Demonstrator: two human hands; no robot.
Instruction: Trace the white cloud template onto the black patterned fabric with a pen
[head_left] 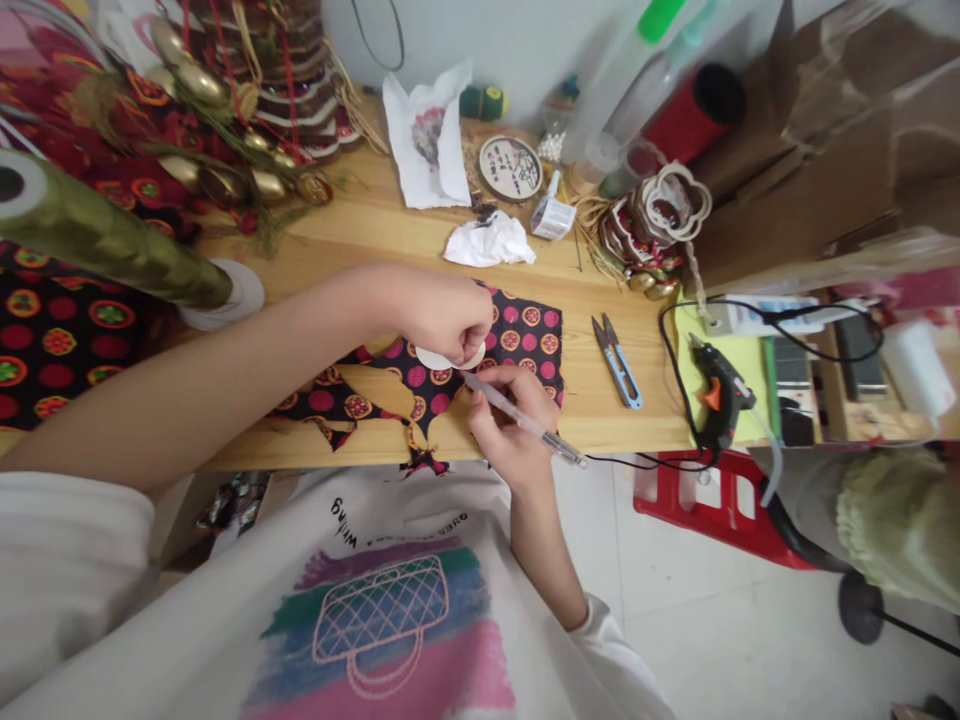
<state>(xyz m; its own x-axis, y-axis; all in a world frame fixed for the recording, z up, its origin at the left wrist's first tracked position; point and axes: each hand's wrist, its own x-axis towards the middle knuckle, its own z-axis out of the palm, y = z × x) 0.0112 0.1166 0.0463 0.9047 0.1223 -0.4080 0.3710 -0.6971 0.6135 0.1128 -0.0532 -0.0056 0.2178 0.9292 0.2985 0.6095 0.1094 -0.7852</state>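
Note:
A black cloth piece (525, 335) with red and orange circles lies on the wooden table (375, 235), cut ragged along its near edge. My left hand (442, 315) presses a white round disc (450, 357) down onto the cloth with closed fingers. My right hand (506, 415) grips a clear pen (525, 422), whose tip touches the cloth at the disc's edge.
Blue thread snips (619, 362) lie right of the cloth. A black glue gun (716, 395) with its cord rests on a yellow pad at the table's right end. Crumpled white tissue (489, 242), a round decorated hoop (510, 167), a gold fabric roll (112, 240) and ornaments crowd the back.

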